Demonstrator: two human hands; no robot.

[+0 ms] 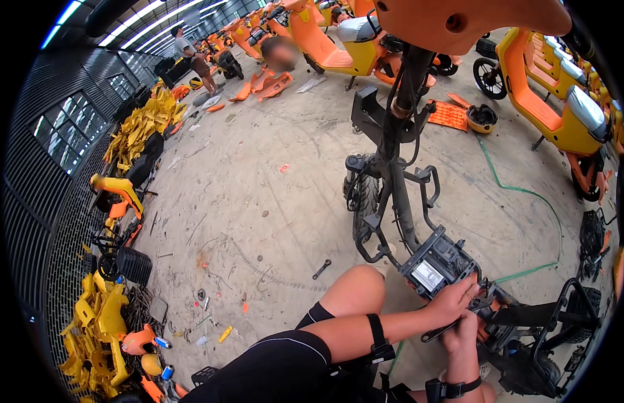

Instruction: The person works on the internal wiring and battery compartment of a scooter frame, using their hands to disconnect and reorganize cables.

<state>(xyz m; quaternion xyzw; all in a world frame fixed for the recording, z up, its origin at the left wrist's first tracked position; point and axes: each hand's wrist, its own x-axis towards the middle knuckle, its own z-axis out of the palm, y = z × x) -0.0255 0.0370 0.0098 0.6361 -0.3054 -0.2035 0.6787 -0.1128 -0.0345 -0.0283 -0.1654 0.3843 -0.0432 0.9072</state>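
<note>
A stripped scooter frame stands in front of me, its body panels off. My left hand is closed at the edge of the black box with a white label, fixed in the frame; what its fingers grip is hidden. Just below it, my right hand is closed around a dark wrench, whose ring end pokes out to the left. The wrench's other end is hidden by the hands. Dark and orange parts of the frame lie right beside my fingers.
A loose wrench and small parts lie on the concrete floor. Yellow panels are heaped at the left. A green hose runs along the right. A helmet, orange scooters and a standing person are farther off.
</note>
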